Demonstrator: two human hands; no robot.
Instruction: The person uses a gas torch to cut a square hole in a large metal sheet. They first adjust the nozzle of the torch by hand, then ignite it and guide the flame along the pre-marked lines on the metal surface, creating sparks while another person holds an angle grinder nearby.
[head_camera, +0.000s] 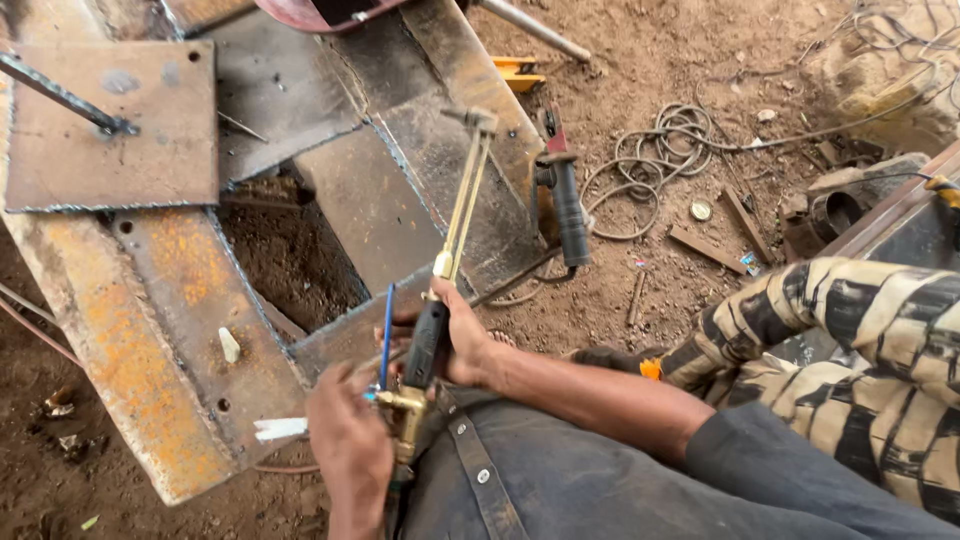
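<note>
both hands grip torch above rusty plates, grinder nearby.

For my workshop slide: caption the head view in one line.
Right hand holds a brass cutting torch by its black grip over rusty steel plates; left hand is at its valves.

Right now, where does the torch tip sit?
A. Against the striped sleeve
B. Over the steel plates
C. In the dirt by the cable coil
B: the torch, held in the right hand, runs up to a tip above the steel plates.
</note>
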